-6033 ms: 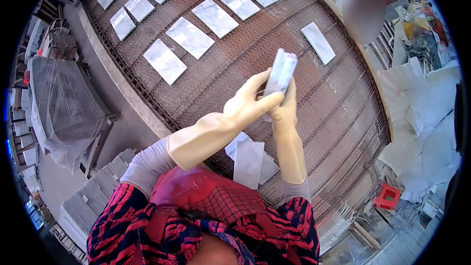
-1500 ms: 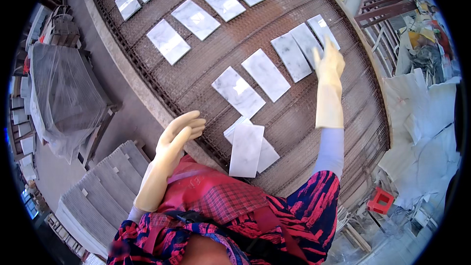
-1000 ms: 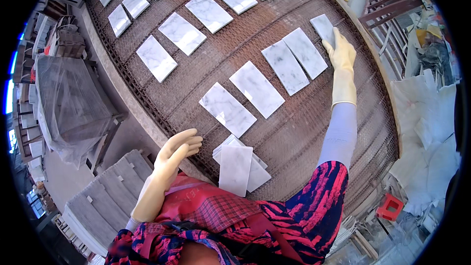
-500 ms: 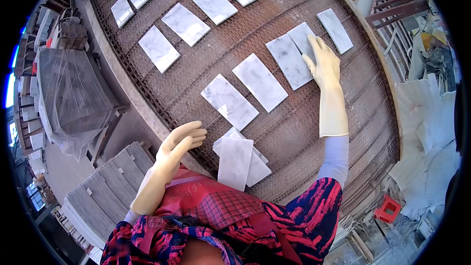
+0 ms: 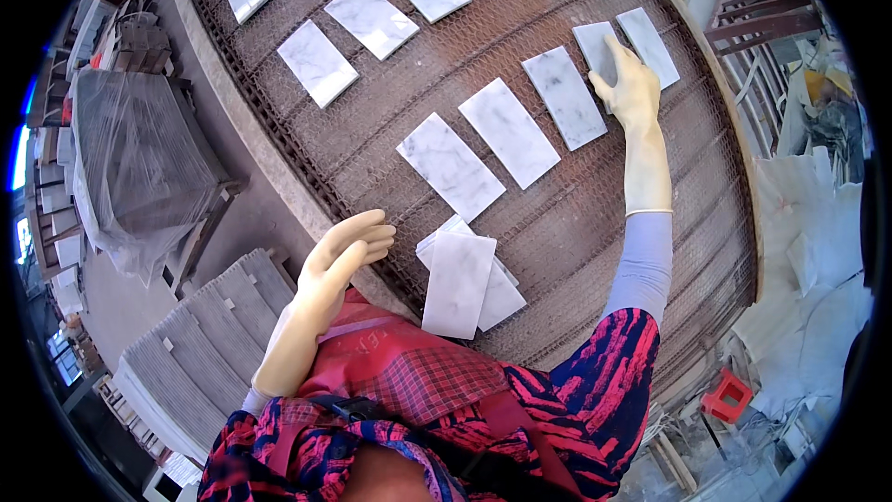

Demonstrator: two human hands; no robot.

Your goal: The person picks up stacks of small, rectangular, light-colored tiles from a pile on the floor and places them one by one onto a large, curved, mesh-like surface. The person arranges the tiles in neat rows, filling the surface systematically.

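Note:
Both my hands wear cream rubber gloves. My right hand [image 5: 635, 91] reaches over the far right of a wire-mesh belt [image 5: 418, 65], its thumb and fingers closed on a white marble tile [image 5: 595, 41] with grey veins. A narrow tile [image 5: 649, 48] lies just right of that one, and another tile [image 5: 565, 99] lies to its left across a gap. Farther left in the same row are two more tiles [image 5: 509, 133]. My left hand [image 5: 339, 256] hovers by the near belt edge, fingers stretched out, holding nothing. Beside it, a small fanned pile of tiles [image 5: 460, 284] rests on the mesh.
More marble tiles [image 5: 372, 19] lie in rows farther up the belt. A pale rim [image 5: 255, 153] borders the mesh on the left. Grey slabs [image 5: 204, 344] are stacked at lower left, below a plastic-wrapped stack [image 5: 139, 163]. A red plastic stool [image 5: 727, 396] stands at lower right.
My right hand has shifted the held tile rightward, opening a gap from its left neighbour and bringing it closer to the right one. The whole view has shifted slightly; my left hand stays outstretched.

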